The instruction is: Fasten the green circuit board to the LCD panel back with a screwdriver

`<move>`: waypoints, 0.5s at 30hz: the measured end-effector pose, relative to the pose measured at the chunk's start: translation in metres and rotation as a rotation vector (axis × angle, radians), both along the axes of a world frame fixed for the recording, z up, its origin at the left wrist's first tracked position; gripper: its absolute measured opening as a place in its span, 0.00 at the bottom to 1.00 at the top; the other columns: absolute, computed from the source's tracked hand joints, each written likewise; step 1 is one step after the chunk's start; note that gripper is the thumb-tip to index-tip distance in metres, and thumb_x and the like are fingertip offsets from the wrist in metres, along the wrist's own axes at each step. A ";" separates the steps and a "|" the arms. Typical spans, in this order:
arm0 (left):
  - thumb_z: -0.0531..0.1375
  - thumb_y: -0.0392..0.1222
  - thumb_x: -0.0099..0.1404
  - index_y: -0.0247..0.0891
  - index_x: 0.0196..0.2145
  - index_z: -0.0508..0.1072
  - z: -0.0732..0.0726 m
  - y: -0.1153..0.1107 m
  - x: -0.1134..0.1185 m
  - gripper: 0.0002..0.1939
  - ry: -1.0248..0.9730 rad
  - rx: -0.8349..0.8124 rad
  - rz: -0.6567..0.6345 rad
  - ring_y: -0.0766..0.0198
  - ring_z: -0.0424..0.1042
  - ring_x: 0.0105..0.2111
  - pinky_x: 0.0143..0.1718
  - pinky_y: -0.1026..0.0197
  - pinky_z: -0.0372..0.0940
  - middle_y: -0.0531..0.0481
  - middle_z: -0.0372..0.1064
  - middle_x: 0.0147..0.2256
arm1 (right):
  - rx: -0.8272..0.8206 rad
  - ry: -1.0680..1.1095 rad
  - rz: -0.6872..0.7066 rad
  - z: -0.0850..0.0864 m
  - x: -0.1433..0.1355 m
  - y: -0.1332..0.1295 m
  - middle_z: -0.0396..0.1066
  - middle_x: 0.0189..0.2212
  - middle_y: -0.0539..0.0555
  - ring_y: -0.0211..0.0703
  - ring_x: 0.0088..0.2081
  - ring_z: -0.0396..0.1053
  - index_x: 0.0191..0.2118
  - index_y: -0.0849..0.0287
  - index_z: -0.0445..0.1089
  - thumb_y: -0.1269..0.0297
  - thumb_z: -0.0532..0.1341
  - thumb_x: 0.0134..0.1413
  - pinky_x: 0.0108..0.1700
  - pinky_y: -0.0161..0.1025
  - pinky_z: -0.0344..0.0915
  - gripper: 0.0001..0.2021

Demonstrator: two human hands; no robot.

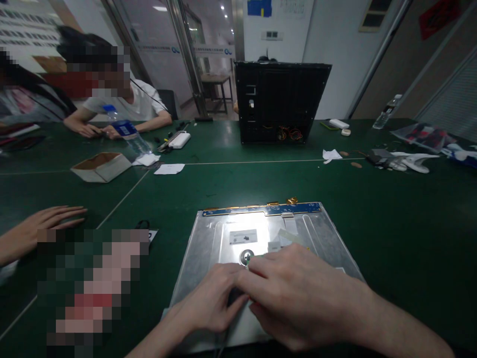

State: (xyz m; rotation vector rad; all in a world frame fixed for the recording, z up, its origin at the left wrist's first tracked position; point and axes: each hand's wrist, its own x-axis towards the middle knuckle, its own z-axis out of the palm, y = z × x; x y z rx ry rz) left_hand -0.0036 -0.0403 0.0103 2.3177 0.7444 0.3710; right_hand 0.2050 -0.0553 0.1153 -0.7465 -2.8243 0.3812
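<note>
A silver metal panel [208,243] lies on the green table, with a blue circuit strip [261,210] along its far edge. Near its middle is a round metal part [246,257]. Just in front of that part, my left hand [212,298] and my right hand [298,293] meet with their fingers bent together. Both hands look closed on something small that their fingers hide. A thin dark cable [223,343] runs down below my left hand. Labels [243,237] are stuck on the panel.
Another person's hand [55,219] rests at the left. Beyond the panel stands a black casing [279,104]. A paper box [101,167], a bottle [128,132] and paper [169,169] are at the back left. White-handled tools [413,160] lie at the right. Two people sit at the far left.
</note>
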 end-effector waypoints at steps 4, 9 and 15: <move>0.56 0.34 0.58 0.37 0.38 0.70 -0.002 0.000 -0.001 0.09 0.014 -0.059 -0.006 0.55 0.70 0.38 0.41 0.59 0.65 0.47 0.72 0.38 | -0.031 0.025 -0.023 -0.001 0.000 0.000 0.72 0.34 0.53 0.40 0.29 0.65 0.44 0.60 0.63 0.61 0.57 0.58 0.25 0.39 0.50 0.10; 0.55 0.33 0.56 0.36 0.36 0.71 -0.001 0.000 0.000 0.09 0.031 -0.060 0.003 0.56 0.70 0.36 0.39 0.59 0.65 0.47 0.72 0.36 | -0.006 0.011 -0.017 -0.002 -0.001 0.000 0.72 0.34 0.53 0.40 0.29 0.65 0.44 0.60 0.63 0.66 0.55 0.58 0.24 0.39 0.49 0.09; 0.53 0.33 0.58 0.37 0.35 0.71 0.005 0.000 0.002 0.09 0.032 -0.016 0.001 0.57 0.69 0.35 0.41 0.58 0.64 0.47 0.73 0.37 | -0.010 -0.001 0.006 0.000 0.000 0.000 0.71 0.35 0.55 0.41 0.29 0.65 0.43 0.61 0.63 0.68 0.58 0.50 0.24 0.40 0.52 0.12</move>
